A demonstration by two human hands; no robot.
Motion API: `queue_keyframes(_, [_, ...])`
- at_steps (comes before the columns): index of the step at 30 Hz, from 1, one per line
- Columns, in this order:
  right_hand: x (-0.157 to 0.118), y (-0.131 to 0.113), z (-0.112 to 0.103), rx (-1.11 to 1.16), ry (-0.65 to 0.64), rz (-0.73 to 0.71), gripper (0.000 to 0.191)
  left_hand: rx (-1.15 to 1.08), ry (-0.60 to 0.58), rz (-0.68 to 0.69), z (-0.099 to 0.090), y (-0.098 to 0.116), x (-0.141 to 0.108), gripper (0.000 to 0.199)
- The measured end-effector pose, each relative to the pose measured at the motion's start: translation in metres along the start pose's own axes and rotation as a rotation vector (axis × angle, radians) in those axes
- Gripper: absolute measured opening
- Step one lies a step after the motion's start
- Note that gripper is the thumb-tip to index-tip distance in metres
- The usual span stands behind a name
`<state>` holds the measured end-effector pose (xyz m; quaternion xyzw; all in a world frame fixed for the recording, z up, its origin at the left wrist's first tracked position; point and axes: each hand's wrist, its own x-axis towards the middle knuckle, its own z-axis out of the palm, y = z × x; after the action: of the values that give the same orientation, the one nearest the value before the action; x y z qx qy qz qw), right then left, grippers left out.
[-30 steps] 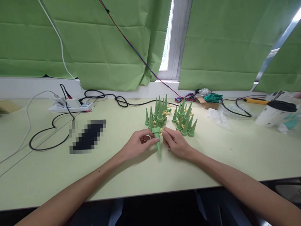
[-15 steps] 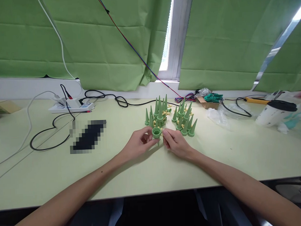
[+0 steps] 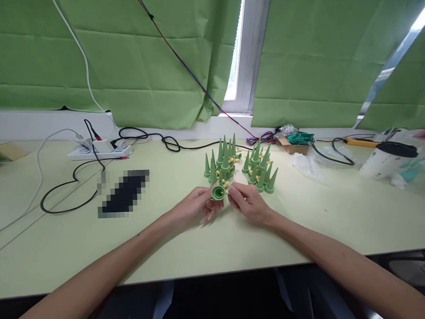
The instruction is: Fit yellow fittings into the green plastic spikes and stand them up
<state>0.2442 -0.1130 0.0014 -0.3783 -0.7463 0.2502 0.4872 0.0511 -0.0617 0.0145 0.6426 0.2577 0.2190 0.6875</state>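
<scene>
My left hand (image 3: 199, 204) grips a green plastic plant watering spike (image 3: 218, 193), whose round open end faces me. Its pointed part is hidden behind that opening. At the right of the spike, a small yellow valve (image 3: 227, 190) sits by the fingertips of my right hand (image 3: 248, 200), which are pinched on it. Behind my hands stands a cluster of green spikes (image 3: 225, 160) with yellow valves, points up. A second cluster of similar spikes (image 3: 260, 172) is just to the right.
On the left lie a dark blurred-out slab (image 3: 125, 193), a power strip (image 3: 100, 149) and a looping black cable (image 3: 50, 211). At the right are a clear plastic bag (image 3: 306, 165), a small cardboard box (image 3: 294, 146) and a white cup with a black lid (image 3: 383, 160).
The spike has tilted so that its opening faces me more directly, and moved slightly left and down. My left fingers have shifted beneath it. My right hand stays almost in place.
</scene>
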Motion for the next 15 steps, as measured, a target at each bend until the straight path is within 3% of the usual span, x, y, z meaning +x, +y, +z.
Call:
queue_keyframes(6, [-0.0007, 0.002, -0.0007, -0.049, -0.023, -0.026, 0.04, -0.018, -0.02, -0.009, -0.0021, -0.001, -0.0012, 0.051])
queue_keyframes(15, [-0.0006, 0.0071, 0.0008, -0.117, -0.015, -0.006, 0.036, 0.145, 0.0, 0.018, -0.0023, -0.0019, -0.0046, 0.041])
